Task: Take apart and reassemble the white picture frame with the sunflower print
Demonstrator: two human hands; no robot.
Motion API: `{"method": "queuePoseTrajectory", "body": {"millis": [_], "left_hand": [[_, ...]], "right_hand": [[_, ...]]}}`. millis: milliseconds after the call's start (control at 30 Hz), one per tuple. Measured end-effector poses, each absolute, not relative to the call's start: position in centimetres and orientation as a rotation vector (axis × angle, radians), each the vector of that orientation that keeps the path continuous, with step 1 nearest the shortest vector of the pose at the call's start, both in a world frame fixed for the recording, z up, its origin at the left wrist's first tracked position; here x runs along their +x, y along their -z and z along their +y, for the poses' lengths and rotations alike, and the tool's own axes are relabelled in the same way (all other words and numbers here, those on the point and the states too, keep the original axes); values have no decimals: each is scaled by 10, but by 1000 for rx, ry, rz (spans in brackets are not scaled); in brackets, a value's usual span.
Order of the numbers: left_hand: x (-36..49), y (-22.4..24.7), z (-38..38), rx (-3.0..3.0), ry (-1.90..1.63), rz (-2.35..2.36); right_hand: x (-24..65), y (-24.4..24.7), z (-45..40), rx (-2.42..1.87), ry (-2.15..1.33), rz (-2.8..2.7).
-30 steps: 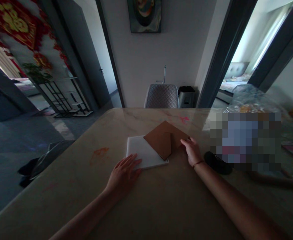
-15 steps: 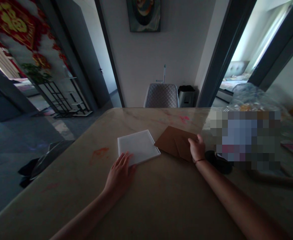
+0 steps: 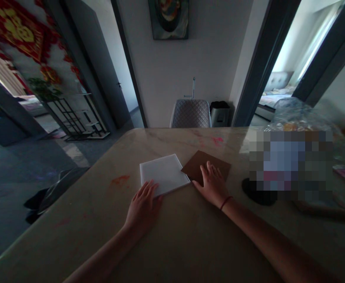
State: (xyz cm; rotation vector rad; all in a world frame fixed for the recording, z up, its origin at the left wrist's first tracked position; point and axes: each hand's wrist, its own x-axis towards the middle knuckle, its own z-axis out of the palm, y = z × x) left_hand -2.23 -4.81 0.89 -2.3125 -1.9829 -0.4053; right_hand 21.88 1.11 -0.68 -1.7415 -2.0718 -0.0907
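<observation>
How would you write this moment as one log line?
left hand: on thin white rectangular slab | right hand: on flat brown paper sheet | sheet corner: overlaps slab's right edge

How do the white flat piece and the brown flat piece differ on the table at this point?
The white flat piece is pale with a visible edge thickness; the brown flat piece is dark and looks thinner. The left hand rests on the white piece's near edge, while the right hand lies across the brown piece, hiding part of it. Both have straight edges and lie on the table.
</observation>
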Motion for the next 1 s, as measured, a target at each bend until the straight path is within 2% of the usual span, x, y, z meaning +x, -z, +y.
{"method": "queuePoseTrajectory", "body": {"millis": [433, 767, 1000], "left_hand": [[-24, -8, -48, -2319, 442, -1973], [-24, -8, -49, -2328, 486, -1919], [-25, -9, -48, -2375, 517, -1829]], "right_hand": [[261, 1, 34, -1602, -42, -2464], [247, -21, 18, -1949, 95, -2274], [240, 3, 19, -1931, -11, -2129]]}}
